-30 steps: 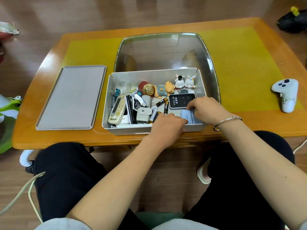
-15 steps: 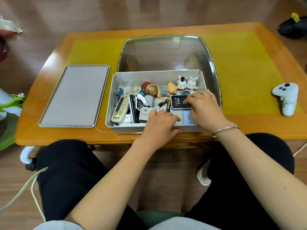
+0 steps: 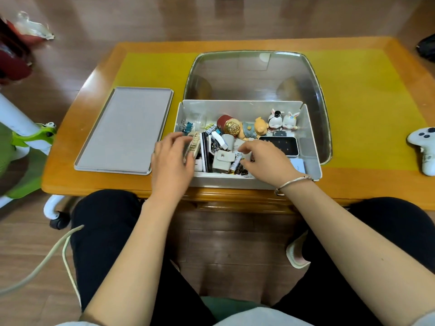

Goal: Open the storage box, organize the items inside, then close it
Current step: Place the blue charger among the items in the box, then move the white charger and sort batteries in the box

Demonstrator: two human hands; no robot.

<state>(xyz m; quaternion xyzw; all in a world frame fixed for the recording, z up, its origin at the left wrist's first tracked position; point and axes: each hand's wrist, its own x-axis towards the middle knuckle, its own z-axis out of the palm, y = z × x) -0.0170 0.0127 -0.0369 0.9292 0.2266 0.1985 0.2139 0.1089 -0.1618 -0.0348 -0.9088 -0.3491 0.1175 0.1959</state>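
Left hand (image 3: 170,158) gripping remote (image 3: 193,147), right hand (image 3: 263,160) over batteries (image 3: 236,164)

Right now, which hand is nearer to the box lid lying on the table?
Left. The left hand grips the remote at the box's left end, just right of the lid; the right hand is farther right, over the batteries.

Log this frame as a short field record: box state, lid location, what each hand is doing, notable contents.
box: storage box open, on the table
lid: grey lid flat on the table, left of the box
left hand: left hand grips the beige remote at the box's left end
right hand: right hand reaches among batteries, fingers curled; any hold unclear
contents: black device, two rabbit figurines
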